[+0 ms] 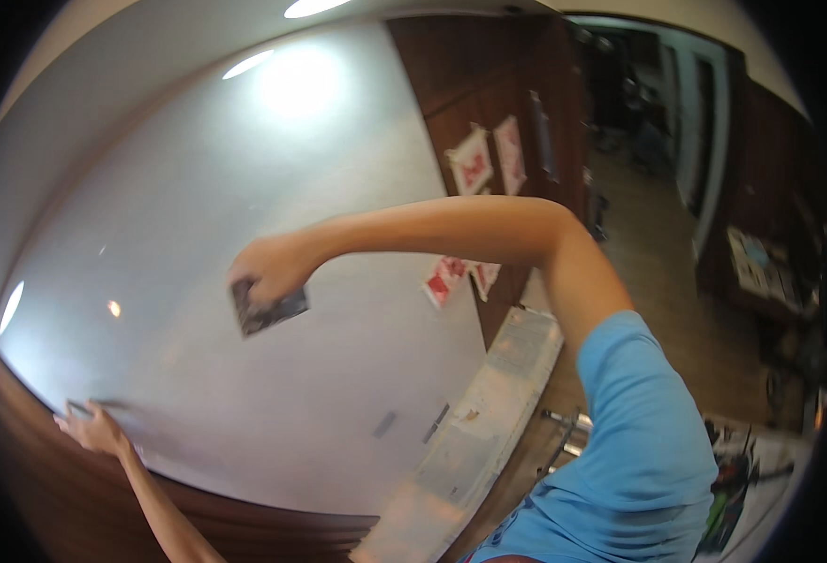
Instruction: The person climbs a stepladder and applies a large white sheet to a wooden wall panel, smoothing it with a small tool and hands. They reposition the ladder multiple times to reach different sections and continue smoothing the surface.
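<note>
A large glossy white panel [338,375], much like a whiteboard, fills the left and middle of the view. Against its middle, my right hand [277,267] is closed on a dark, flat, square-cornered pad [277,314]. Motion blurs the pad, so I cannot tell whether it is cloth or something stiffer. My right arm reaches across from the right, bent at the elbow. At the panel's lower left edge, my left hand [97,432] has its fingers curled around a small, dark, thin thing [79,409] whose kind does not show.
A long, stained pale plank or bench top [470,432] runs along the panel's lower right. Red-and-white sheets [471,164] hang on the brown wall beside it. A metal stand [568,436] and a cluttered table [761,479] are at right. Brown ribbed trim [273,521] borders the panel below.
</note>
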{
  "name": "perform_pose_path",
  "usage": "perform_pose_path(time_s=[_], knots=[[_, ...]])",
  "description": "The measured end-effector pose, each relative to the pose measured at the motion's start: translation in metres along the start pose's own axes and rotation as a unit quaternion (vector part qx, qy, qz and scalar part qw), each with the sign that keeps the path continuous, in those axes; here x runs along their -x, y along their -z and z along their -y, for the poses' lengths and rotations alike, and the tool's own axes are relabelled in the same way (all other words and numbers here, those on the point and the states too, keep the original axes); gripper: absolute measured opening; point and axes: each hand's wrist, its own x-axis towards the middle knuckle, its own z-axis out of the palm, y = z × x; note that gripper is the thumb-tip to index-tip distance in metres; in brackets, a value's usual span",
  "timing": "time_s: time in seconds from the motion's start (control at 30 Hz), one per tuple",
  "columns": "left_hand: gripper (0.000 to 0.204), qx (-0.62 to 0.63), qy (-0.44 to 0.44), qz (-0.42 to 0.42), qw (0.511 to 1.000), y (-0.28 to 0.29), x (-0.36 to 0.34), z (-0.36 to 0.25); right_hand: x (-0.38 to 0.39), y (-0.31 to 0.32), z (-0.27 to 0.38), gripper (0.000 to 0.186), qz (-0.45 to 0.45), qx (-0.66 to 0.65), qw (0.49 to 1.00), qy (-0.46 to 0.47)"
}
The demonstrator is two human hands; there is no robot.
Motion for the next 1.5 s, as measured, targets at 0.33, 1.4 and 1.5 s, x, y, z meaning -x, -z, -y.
perform_pose_path(time_s=[0.33, 1.4, 1.5], knots=[[0.083, 0.686, 0.426, 0.509, 0.299, 0.164, 0.055, -0.248, -0.055, -0.057, 0.061, 0.025, -0.066, 0.202, 0.938, 0.274], [0.060, 0.570, 0.266, -0.234, 0.742, 0.005, -0.230, -0.179, -0.180, 0.003, -0.129, 0.057, -0.480, 0.358, 0.776, 0.196], [0.061, 0.563, 0.256, -0.251, 0.745, -0.003, -0.240, -0.193, -0.179, 0.002, -0.131, 0.055, -0.471, 0.363, 0.782, 0.189]])
